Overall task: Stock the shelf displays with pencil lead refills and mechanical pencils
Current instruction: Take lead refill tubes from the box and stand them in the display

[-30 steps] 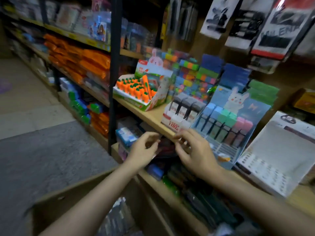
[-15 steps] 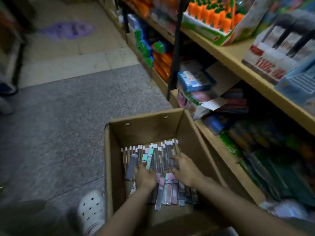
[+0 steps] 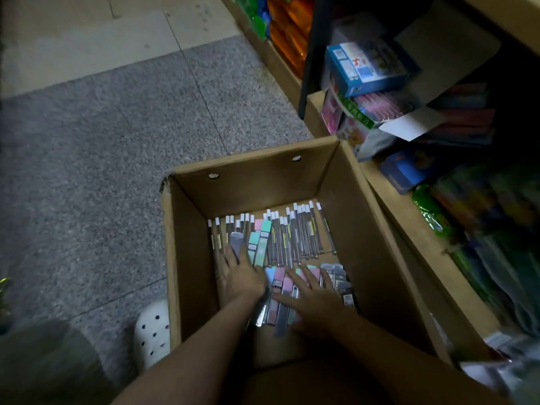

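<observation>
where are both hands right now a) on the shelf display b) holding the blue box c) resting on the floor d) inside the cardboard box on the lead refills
d: the left hand and right hand both lie on the lead refills inside the cardboard box, fingers spread.

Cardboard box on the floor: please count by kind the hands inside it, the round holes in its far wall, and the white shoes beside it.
Hands: 2, left hand and right hand
Round holes: 2
White shoe: 1
Total: 5
</observation>
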The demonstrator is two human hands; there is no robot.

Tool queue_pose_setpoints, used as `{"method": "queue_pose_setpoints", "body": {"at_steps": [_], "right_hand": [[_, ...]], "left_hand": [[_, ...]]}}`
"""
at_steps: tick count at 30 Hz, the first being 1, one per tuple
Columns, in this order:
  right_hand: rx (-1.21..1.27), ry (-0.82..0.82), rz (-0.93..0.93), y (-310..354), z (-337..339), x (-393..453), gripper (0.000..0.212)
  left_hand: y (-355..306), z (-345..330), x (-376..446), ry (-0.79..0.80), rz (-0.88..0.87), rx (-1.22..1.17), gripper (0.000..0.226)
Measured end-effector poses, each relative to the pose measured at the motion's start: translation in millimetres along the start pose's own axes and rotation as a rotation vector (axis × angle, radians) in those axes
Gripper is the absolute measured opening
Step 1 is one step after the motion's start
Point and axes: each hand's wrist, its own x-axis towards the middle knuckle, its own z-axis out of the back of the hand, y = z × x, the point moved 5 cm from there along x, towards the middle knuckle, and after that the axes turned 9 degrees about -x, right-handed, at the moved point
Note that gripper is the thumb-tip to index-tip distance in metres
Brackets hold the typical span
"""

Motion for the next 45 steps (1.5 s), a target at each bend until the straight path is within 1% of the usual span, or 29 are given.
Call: {"method": "queue_pose_setpoints", "body": {"at_steps": [4, 7, 10, 14, 17, 21, 25, 27, 31, 36, 38, 41, 42, 45], "right_hand": [[0.000, 0.006, -0.044, -9, 0, 1, 0.079], [0.040, 0.029, -0.130, -21, 0, -4, 0.078], [0.083, 0.038, -0.155, -28, 1, -8, 0.078], [0.194, -0.015, -0.192, -34, 8, -15, 0.083], [0.267, -0.049, -0.265, -41, 12, -21, 0.091], [0.363, -0.044, -0.357, -46, 14, -21, 0.099], [0.343, -0.042, -0.397, -42, 11, -13, 0.098], [0.338, -0.030, -0.409, -40, 10, -8, 0.097], [0.307, -0.032, -0.424, -39, 12, 0, 0.091], [0.309, -0.040, -0.467, -39, 24, 2, 0.088], [0.398, -0.088, -0.466, -38, 30, 1, 0.081], [0.805, -0.205, -0.481, -41, 39, -7, 0.048], [0.899, -0.231, -0.471, -41, 44, -11, 0.041], [1.001, -0.358, -0.492, -47, 64, -27, 0.035]], "left_hand": [[-9, -12, -12, 0.008, -0.104, -0.026, 0.068], [-14, -14, -20, -0.014, -0.144, -0.037, 0.063], [-15, -14, -25, -0.009, -0.185, -0.086, 0.059], [-14, -9, -21, -0.054, -0.242, -0.118, 0.045], [-15, -5, -15, -0.063, -0.214, -0.143, 0.047], [-14, -5, -8, -0.004, -0.109, -0.184, 0.057], [-9, -9, -3, 0.028, 0.011, -0.285, 0.062], [-9, -11, 0, 0.024, 0.026, -0.301, 0.056], [-10, -12, 5, 0.014, 0.026, -0.350, 0.025], [-15, -9, 5, -0.010, -0.021, -0.406, 0.015], [-21, -6, 4, -0.018, -0.052, -0.439, 0.009], [-31, -1, 0, 0.056, -0.043, -0.558, 0.004], [-35, 1, -2, 0.096, -0.025, -0.608, 0.005], [-47, 13, -13, 0.242, 0.034, -0.791, 0.010]]}}
